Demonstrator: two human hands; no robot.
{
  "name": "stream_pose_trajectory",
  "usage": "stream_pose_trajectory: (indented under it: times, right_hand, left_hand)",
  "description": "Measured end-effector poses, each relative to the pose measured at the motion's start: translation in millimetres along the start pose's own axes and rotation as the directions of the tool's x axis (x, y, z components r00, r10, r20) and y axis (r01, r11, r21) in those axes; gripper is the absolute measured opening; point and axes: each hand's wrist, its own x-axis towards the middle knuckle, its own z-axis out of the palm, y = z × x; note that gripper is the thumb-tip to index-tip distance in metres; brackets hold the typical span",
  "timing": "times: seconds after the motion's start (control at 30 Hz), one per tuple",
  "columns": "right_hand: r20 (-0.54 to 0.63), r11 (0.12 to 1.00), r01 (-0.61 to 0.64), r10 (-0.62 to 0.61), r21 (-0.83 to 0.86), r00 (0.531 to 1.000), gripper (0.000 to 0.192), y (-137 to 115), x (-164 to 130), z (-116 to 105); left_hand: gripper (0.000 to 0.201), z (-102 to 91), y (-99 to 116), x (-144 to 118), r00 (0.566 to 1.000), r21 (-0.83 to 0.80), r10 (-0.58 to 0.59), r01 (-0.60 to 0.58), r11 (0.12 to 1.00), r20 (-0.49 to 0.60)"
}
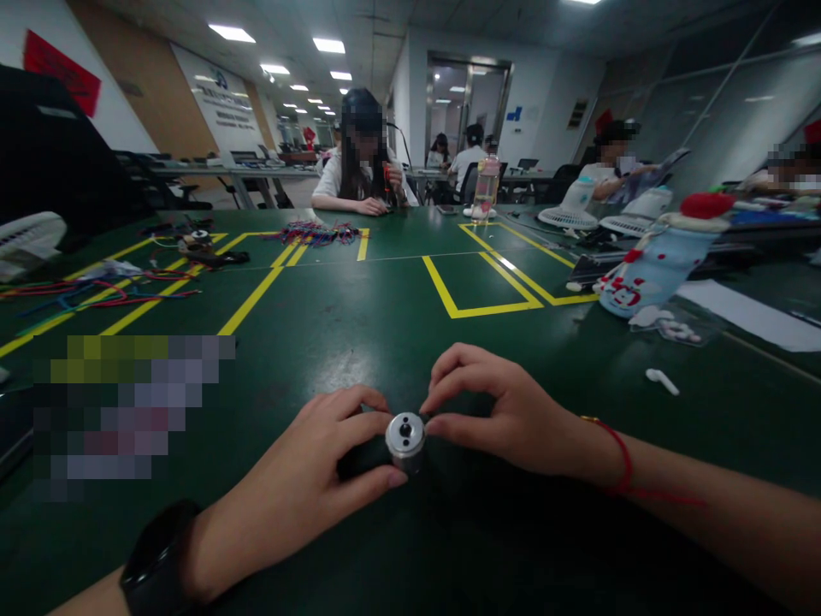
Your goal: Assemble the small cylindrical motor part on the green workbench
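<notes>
Here the left hand is wrapped around a small motor, fingers closed on its dark body, with the silver end facing up towards the camera. The right hand pinches the rim of that silver end with curled fingertips. The motor sits low over the green table, near its front edge. A white earbud lies well off to the right.

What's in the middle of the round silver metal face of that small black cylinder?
The silver metal end cap shows a dark central hole with a small stub in it. The black cylinder body behind is mostly covered by the left hand; the right hand pinches the cap's edge.
</notes>
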Motion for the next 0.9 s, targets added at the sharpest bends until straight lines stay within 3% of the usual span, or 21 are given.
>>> stream_pose_trajectory:
  times: [0.1, 0.3, 0.47, 0.53, 0.63, 0.73, 0.8, 0.9]
  right_hand:
    - [-0.08, 1.0, 0.023, -0.023, -0.005, 0.996, 0.011, -12, 3, 6]
    - [-0.022, 1.0, -0.007, 0.007, -0.009, 1.0, 0.012, -20, 4, 8]
    - [-0.184, 0.992, -0.109, 0.117, 0.057, 0.976, 0.013, -4, 7, -6]
    - [-0.279, 0.972, -0.217, 0.234, 0.091, 0.931, 0.017, 14, 8, -17]
    - [-0.437, 0.896, -0.405, 0.443, 0.182, 0.783, 0.023, 49, 7, -35]
    - [-0.504, 0.871, -0.443, 0.487, 0.214, 0.713, 0.031, 75, 4, -48]
    - [-0.506, 0.875, -0.441, 0.478, 0.2, 0.718, 0.033, 79, 3, -50]
    - [-0.439, 0.896, -0.421, 0.437, 0.141, 0.785, 0.028, 66, 3, -42]
  left_hand:
    - [0.023, 3.5, -2, 0, 0.999, 0.014, 0.013, -0.013, 1.0, -0.029]
    - [0.025, 6.4, -4, 2, 0.999, 0.029, 0.028, -0.027, 0.999, -0.041]
    - [0.021, 3.6, 0, 1, 1.0, 0.013, 0.008, -0.007, 1.0, -0.025]
    - [0.02, 1.2, 2, -1, 1.0, 0.006, 0.0, 0.0, 1.0, -0.015]
    - [0.018, -2.3, 6, -4, 1.0, -0.002, 0.001, -0.001, 1.0, 0.01]
    - [0.018, -3.4, 8, -5, 1.0, -0.003, 0.001, -0.001, 1.0, 0.015]
    - [0.018, -3.3, 9, -5, 1.0, -0.006, -0.001, 0.001, 1.0, 0.017]
    - [0.018, -3.7, 9, -5, 1.0, -0.007, -0.002, 0.002, 1.0, 0.021]
